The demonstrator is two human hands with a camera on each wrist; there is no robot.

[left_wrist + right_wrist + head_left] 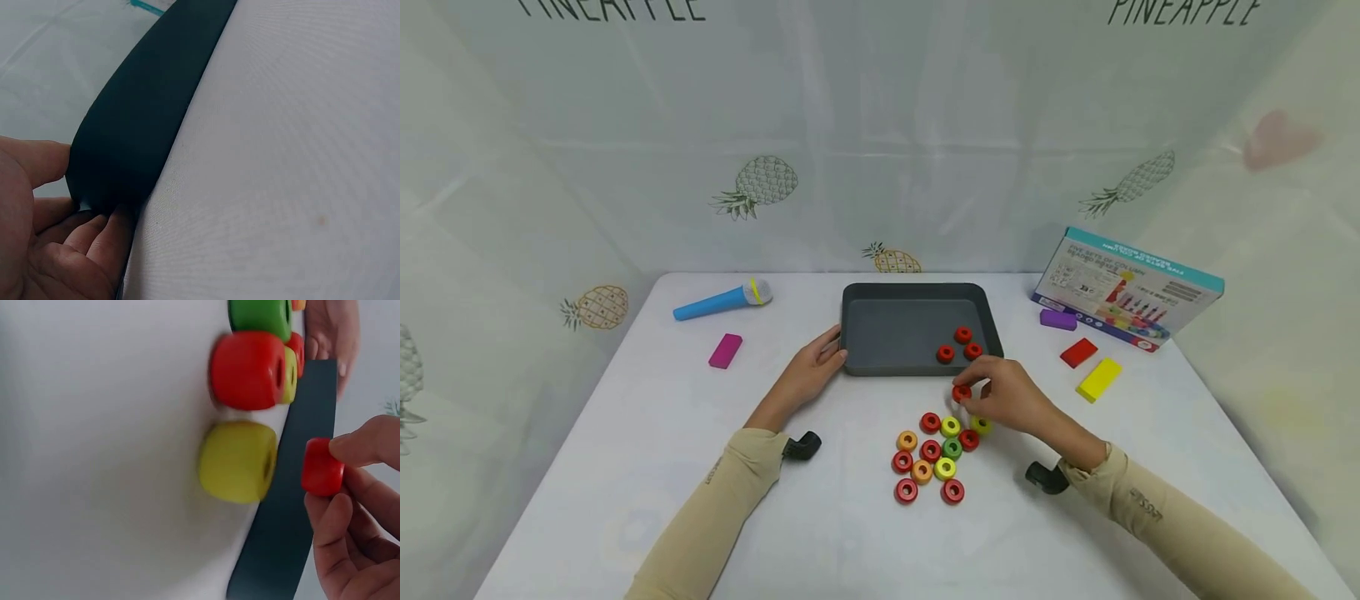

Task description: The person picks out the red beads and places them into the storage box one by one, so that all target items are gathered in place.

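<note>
A dark grey tray [897, 362] sits mid-table with three red rings [959, 344] in its near right corner. My left hand [814, 369] grips the tray's near left corner [112, 169], thumb on the wall and fingers [94, 240] beneath. My right hand [1000, 398] pinches a red ring [961, 392] just in front of the tray; in the right wrist view that red ring [322, 467] sits between thumb and fingertips. Below lies a cluster of red, orange, yellow and green rings [936, 458], with a yellow ring [239, 461] and a red ring [247, 370] close up.
A blue toy microphone [721, 302] and a magenta block [726, 350] lie at the left. A purple block [1057, 319], a red block [1078, 352], a yellow block [1099, 379] and a toy box [1127, 287] stand at the right. Curtains enclose the white table [625, 467].
</note>
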